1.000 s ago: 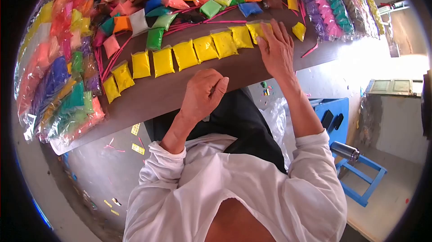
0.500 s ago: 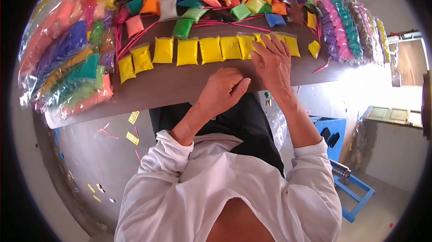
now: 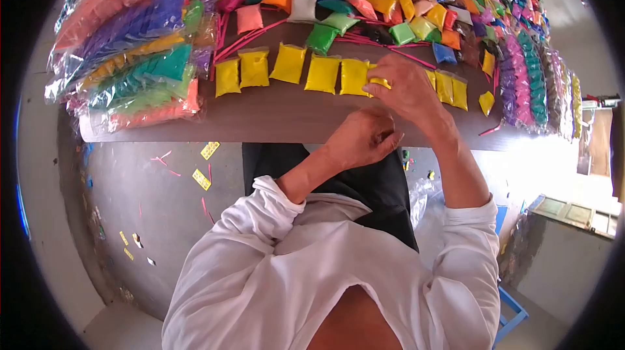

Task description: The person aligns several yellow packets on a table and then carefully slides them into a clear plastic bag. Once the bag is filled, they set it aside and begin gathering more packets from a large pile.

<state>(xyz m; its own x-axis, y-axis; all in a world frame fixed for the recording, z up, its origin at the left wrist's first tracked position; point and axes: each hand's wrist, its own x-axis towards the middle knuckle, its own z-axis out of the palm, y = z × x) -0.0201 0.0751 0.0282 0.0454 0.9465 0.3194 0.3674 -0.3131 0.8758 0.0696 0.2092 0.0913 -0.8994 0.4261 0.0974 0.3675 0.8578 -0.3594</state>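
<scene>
A row of yellow packets (image 3: 322, 74) in clear film lies along the near part of the brown table. My right hand (image 3: 409, 90) is over the right half of this row, its fingers bent down and its thumb against a yellow packet (image 3: 378, 82). It grips that packet at the thumb side; the fingertips are partly hidden. More yellow packets (image 3: 451, 88) show just right of this hand. My left hand (image 3: 366, 136) is at the table's near edge, below the right one, with fingers curled in and thumb alongside. Nothing shows in it.
Loose packets of many colours (image 3: 403, 5) are heaped at the back, with pink strips (image 3: 250, 39) among them. Large clear bags of packets (image 3: 140, 57) stack at the left; more bagged rows (image 3: 521, 80) stand at the right. A small yellow packet (image 3: 486, 103) lies near the right end.
The view has shifted, so the table appears higher and further right. My right hand has moved left along the yellow row, and its fingers have gone from spread to bent around a packet. My left hand stays curled.
</scene>
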